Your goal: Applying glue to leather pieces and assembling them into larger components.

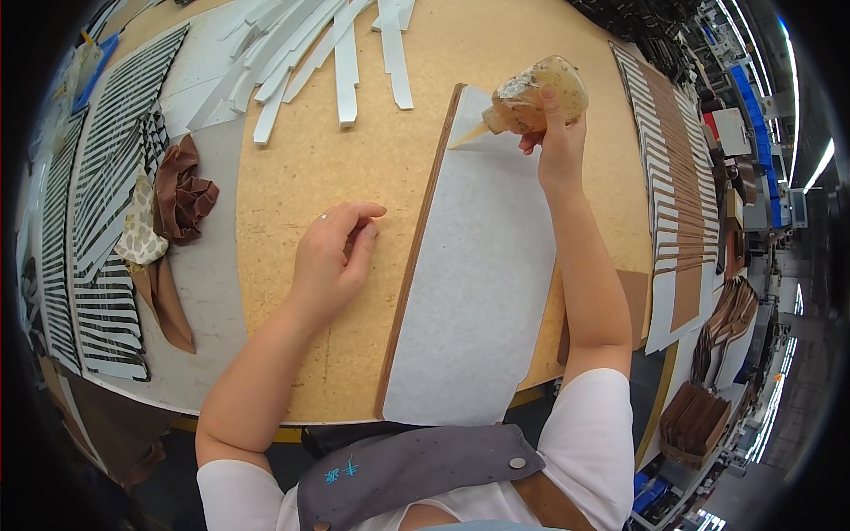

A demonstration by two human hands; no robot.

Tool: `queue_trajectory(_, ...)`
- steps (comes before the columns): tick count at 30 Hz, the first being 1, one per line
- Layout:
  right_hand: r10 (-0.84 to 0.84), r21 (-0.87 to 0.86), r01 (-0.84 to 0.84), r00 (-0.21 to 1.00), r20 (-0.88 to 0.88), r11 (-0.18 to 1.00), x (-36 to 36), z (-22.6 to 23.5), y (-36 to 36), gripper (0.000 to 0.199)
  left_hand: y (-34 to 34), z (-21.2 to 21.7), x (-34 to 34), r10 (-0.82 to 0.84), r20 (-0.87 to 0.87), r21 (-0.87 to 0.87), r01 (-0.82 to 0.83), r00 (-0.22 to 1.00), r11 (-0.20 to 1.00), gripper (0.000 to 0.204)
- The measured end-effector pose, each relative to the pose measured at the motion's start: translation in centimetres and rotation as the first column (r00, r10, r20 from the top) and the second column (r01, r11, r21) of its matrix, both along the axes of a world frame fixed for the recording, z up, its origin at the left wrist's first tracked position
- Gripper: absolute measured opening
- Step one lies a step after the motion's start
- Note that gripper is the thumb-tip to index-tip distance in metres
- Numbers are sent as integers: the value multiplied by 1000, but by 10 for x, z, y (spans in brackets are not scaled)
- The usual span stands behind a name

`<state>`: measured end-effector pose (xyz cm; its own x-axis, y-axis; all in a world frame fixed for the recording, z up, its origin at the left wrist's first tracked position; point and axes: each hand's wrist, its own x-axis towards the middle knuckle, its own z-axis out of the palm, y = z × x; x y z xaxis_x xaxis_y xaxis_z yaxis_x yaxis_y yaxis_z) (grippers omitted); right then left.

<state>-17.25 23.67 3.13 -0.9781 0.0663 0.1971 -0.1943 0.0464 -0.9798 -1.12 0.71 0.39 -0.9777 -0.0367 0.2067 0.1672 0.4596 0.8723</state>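
Worktable (390, 168) bears white paper (478, 283) and strips (346, 80); tube lights (819, 165) beyond.

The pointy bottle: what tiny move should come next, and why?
Maybe gently squeeze the bottle and slide it along the left edge of the white sheet: the right hand holds it tipped over, with its nozzle pointing toward that edge, near the brown strip.
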Motion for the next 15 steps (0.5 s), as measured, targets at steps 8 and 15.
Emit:
queue_trajectory(8,-41,6,42,994,-101,999,-2,2,-3,46,0,1,0,-7,13,4,7,1000,1000,13)
queue_trajectory(15,-70,-4,70,993,-96,998,-5,1,-3,46,-1,1,1,-5,35,17,4,999,1000,13)
